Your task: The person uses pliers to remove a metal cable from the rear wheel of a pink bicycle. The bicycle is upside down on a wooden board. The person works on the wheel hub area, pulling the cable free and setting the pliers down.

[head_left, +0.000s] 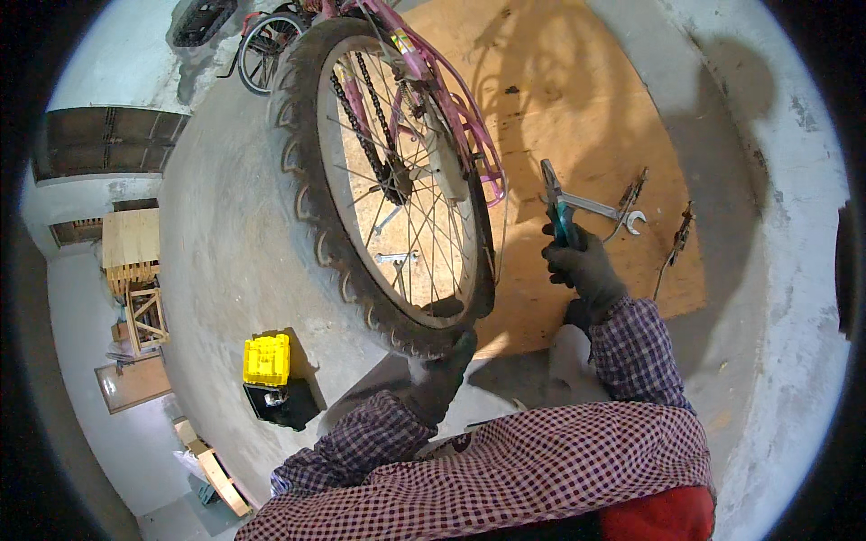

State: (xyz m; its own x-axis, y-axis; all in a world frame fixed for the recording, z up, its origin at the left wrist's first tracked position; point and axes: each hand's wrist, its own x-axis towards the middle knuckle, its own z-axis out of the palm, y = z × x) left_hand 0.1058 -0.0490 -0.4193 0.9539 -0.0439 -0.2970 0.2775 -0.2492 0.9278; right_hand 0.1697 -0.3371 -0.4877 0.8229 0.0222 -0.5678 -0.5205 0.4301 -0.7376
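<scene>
A pink bicycle has its knobby-tyred wheel turned toward me, with chain, sprockets and spokes showing. My left hand, in a dark glove, is closed around the tyre's near end, and its fingertips show inside the rim. To the right, my gloved right hand is wrapped around the teal handles of a pair of pliers, whose jaws point away from me. Just beyond the pliers a silver open-ended wrench lies on the wooden board. Another wrench is visible through the spokes.
Two dark metal parts with cables, a nearer one and another, lie on the board's right side. A yellow-and-black toolbox stands on the floor at left. Farther off are a smaller wheel, a black crate and wooden furniture.
</scene>
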